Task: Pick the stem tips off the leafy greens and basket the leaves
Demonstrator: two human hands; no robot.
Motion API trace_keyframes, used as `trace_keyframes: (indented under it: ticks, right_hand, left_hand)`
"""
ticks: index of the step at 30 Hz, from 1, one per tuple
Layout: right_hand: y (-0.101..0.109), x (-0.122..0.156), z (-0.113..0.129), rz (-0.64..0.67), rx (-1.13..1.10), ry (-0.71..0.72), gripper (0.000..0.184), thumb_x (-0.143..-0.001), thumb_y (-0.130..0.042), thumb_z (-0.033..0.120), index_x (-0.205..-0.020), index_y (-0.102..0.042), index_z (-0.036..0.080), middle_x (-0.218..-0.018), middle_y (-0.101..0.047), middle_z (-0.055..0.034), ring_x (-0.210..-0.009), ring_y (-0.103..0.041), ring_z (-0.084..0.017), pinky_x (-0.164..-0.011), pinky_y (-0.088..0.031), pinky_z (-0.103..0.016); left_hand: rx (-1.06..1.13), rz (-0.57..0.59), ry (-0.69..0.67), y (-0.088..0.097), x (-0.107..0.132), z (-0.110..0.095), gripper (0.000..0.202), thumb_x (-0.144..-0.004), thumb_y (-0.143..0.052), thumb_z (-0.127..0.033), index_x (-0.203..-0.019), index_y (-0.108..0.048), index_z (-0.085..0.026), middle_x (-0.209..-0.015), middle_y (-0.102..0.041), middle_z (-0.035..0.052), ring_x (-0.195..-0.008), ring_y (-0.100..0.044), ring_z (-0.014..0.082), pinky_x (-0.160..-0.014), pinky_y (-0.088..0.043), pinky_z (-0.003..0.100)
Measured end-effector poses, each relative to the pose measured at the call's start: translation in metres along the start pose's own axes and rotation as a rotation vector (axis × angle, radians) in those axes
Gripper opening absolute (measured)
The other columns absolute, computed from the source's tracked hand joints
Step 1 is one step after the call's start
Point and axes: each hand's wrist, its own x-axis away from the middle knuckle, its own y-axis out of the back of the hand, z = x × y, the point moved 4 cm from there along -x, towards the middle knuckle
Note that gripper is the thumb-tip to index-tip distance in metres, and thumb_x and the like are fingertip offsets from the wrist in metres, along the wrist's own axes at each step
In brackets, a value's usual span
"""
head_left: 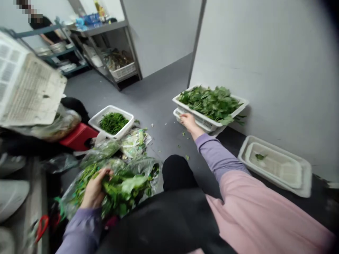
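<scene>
My left hand [94, 187] is closed round a bunch of leafy greens [129, 187], above an open clear plastic bag [79, 190] that holds more greens. My right hand [188, 121] reaches forward to the near-left side of a white plastic basket [233, 118]. Its fingers are bent together by the basket wall; what they hold, if anything, is too small to make out. Large leafy stems [212, 100] are heaped in this basket, which rests on another white basket [177, 113].
A white basket [129, 124] of cut green stems stands ahead, beside vegetable scraps [136, 143]. Nested white trays [307, 176] lie at right. Red-handled scissors [42, 227] are at lower left. A tilted white crate [39, 91] fills the left; behind it, a person [43, 24] stands near shelves.
</scene>
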Motion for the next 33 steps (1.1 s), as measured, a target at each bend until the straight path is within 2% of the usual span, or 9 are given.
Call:
trace_keyframes:
  ticks: [4,6,9,14,18,23,28,30,33]
  right_hand:
    - [-0.134,0.121,0.050,0.866,-0.144,0.317,0.022,-0.076,-0.053,0.023,-0.091,-0.067,0.014,-0.088,-0.067,-0.0046,-0.073,-0.058,-0.010,-0.071,-0.045,-0.022]
    - [-0.163,0.181,0.079,1.217,-0.165,0.495,0.029,-0.080,-0.049,0.030,-0.097,-0.066,0.014,-0.090,-0.065,-0.0036,-0.077,-0.056,-0.011,-0.073,-0.043,-0.024]
    - [-0.180,0.236,0.103,1.459,0.013,0.562,0.035,-0.082,-0.046,0.039,-0.092,-0.067,0.013,-0.074,-0.062,-0.0007,-0.064,-0.051,-0.010,-0.064,-0.040,-0.024]
    - [-0.190,0.273,0.124,1.424,0.012,0.687,0.027,-0.075,-0.055,0.034,-0.085,-0.067,0.012,-0.080,-0.060,-0.0033,-0.073,-0.053,-0.012,-0.071,-0.041,-0.026]
    - [-0.198,0.293,0.138,1.276,0.045,0.777,0.021,-0.073,-0.056,0.030,-0.080,-0.067,0.014,-0.082,-0.061,-0.0048,-0.078,-0.054,-0.014,-0.077,-0.040,-0.027]
    - [-0.213,0.313,0.145,1.277,0.341,0.664,0.025,-0.077,-0.045,0.027,-0.086,-0.064,0.014,-0.067,-0.058,0.0008,-0.058,-0.047,-0.009,-0.058,-0.035,-0.022]
    - [-0.230,0.322,0.150,1.151,0.376,0.810,0.022,-0.073,-0.043,0.025,-0.054,-0.051,0.015,-0.050,-0.043,0.0036,-0.051,-0.035,-0.007,-0.053,-0.027,-0.023]
    - [-0.237,0.316,0.146,1.037,0.250,0.705,0.021,-0.070,-0.045,0.024,-0.050,-0.045,0.016,-0.046,-0.037,0.0042,-0.049,-0.032,-0.007,-0.051,-0.026,-0.023]
    - [-0.244,0.301,0.128,0.905,-0.067,0.258,0.017,-0.071,-0.044,0.027,-0.058,-0.047,0.017,-0.047,-0.036,0.0050,-0.045,-0.033,-0.007,-0.048,-0.029,-0.023]
  left_hand:
    - [0.076,0.194,-0.113,-0.020,0.021,-0.001,0.029,-0.055,-0.076,-0.027,-0.071,-0.056,-0.014,-0.066,-0.063,0.0013,-0.052,-0.056,0.0097,-0.050,-0.046,0.021]
    - [0.077,0.294,-0.196,-0.017,0.029,-0.003,0.026,-0.060,-0.073,-0.029,-0.071,-0.055,-0.014,-0.070,-0.064,0.0024,-0.054,-0.057,0.0104,-0.053,-0.047,0.023]
    - [0.104,0.407,-0.286,0.002,0.040,-0.003,0.021,-0.065,-0.070,-0.029,-0.073,-0.057,-0.014,-0.075,-0.064,0.0027,-0.058,-0.059,0.0114,-0.059,-0.048,0.026]
    - [0.071,0.452,-0.427,0.046,0.048,0.002,0.020,-0.065,-0.071,-0.029,-0.074,-0.062,-0.013,-0.083,-0.064,0.0049,-0.066,-0.058,0.0125,-0.062,-0.047,0.025]
    - [-0.070,0.378,-0.488,0.077,0.045,0.006,0.027,-0.068,-0.069,-0.032,-0.087,-0.066,-0.013,-0.061,-0.059,0.0012,-0.056,-0.053,0.0101,-0.058,-0.042,0.023]
    - [-0.103,0.356,-0.512,0.092,0.040,0.012,0.027,-0.069,-0.068,-0.036,-0.080,-0.063,-0.012,-0.055,-0.057,-0.0002,-0.050,-0.050,0.0088,-0.053,-0.039,0.022]
    - [0.073,0.283,-0.445,0.097,0.036,0.020,0.030,-0.064,-0.070,-0.038,-0.074,-0.057,-0.013,-0.053,-0.058,-0.0008,-0.044,-0.049,0.0085,-0.045,-0.038,0.022]
    - [0.117,0.260,-0.442,0.100,0.038,0.020,0.030,-0.063,-0.071,-0.038,-0.073,-0.057,-0.014,-0.052,-0.058,-0.0011,-0.044,-0.049,0.0084,-0.044,-0.039,0.021]
    - [0.188,0.188,-0.477,0.108,0.040,0.016,0.029,-0.061,-0.072,-0.036,-0.072,-0.056,-0.014,-0.052,-0.057,-0.0017,-0.045,-0.050,0.0083,-0.044,-0.039,0.020]
